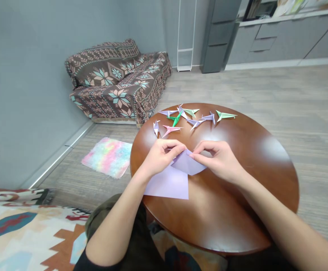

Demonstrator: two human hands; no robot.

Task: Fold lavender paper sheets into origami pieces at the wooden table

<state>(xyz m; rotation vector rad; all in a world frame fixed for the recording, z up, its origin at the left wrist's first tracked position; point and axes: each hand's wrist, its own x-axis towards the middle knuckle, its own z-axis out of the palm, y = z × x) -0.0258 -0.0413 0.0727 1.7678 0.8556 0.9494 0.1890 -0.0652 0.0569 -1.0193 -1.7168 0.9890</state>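
Lilac origami paper (190, 165) sat pinched near its upper tip between my left hand (163, 153) and right hand (219, 158); looked mid-fold, next crease probably needed edges aligned.

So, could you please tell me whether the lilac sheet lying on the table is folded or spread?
It looks spread: the lilac sheet lies flat, straight-edged; the left forearm and held paper hide part.

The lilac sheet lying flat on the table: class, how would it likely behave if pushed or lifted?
The lilac sheet looks like thin paper, so it would probably feel light and sag when lifted. The tabletop looks glossy, so a push may slide it. Lying flat, it seems unlikely to roll or tip.
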